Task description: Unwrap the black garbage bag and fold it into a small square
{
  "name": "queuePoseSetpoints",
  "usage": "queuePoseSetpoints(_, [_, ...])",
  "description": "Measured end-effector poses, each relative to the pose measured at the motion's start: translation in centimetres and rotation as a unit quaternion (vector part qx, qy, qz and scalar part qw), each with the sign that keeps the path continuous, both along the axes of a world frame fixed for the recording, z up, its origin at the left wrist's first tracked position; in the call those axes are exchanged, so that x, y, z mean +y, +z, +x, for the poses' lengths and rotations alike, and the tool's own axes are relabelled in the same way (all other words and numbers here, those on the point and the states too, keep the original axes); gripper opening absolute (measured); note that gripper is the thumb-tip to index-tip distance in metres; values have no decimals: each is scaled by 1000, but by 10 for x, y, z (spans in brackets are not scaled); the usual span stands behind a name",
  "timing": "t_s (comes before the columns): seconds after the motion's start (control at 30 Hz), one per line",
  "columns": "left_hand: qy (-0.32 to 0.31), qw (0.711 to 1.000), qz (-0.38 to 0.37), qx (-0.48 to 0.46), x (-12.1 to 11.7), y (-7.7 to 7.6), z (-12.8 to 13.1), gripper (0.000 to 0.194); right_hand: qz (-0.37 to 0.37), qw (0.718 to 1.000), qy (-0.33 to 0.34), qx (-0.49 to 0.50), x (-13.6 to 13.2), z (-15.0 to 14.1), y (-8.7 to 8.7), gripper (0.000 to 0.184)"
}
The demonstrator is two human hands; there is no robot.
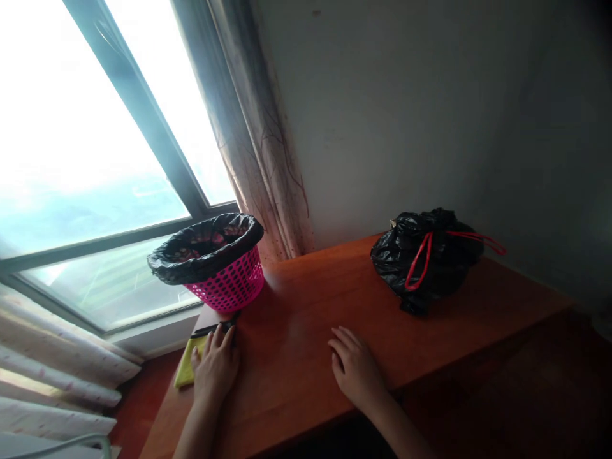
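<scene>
Currently reads as a rest pose between handling steps: both hands down on the reddish-brown wooden worktop [287, 363], nothing visibly gripped. Left hand [217, 360] is palm down, fingers extended and slightly apart, lying over the inner edge of a yellow folded cloth-like piece [185, 371] and a thin black item [203, 331] at the worktop's left edge; can't tell what the black item is, no grasp visible. Right hand [356, 366] is open too, fingers loosely bent, on bare wood by the near edge. Bright pink perforated plastic basket [234, 284] with a black plastic liner [167, 268] folded over its rim stands upright at the far left corner, just beyond the left hand; reddish patches show inside, contents unclear. Bulging black plastic bag [452, 261] with red drawstrings [412, 286] sits far right, well apart from the basket, beyond the right hand. Judgement: any next move on basket or bag calls for a forward reach first, then a secure hold on rim or drawstrings; thin plastic could slip or tear. Count: two hands, one basket, one liner, one bag, one yellow piece, one black item, one worktop.
</scene>
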State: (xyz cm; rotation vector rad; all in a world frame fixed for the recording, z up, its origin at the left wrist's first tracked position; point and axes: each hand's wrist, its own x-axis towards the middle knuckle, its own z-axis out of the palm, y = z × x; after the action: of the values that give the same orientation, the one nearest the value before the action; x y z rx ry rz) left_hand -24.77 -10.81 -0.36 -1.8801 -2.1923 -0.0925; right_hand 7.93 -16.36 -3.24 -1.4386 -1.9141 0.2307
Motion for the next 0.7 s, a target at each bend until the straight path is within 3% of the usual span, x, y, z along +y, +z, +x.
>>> queuePoseSetpoints(0.13, [-19, 999, 49, 15, 0, -1, -4, 49, -3, 1000, 1, 0, 0, 0, 1, 37])
queuePoseSetpoints(0.27, [-112, 989, 99, -11, -6, -3, 11, 44, -4, 1000, -2, 5, 0, 0, 2, 36])
queuePoseSetpoints(0.37, [-197, 974, 99, -47, -16, -6, 53, 39, -12, 999, 8, 35, 0, 0, 5, 38])
queuePoseSetpoints(0.47, [-289, 950, 73, -90, -27, -8, 109, 33, -30, 990, 32, 135, 2, 5, 6, 41])
queuePoseSetpoints(0.6, [-336, 933, 31, -125, -32, -10, 147, 35, -45, 947, 13, 318, 8, 44, 16, 41])
queuePoseSetpoints(0.7, [-327, 935, 21, -137, -31, -11, 146, 38, 18, 944, -55, 326, 20, 107, 48, 35])
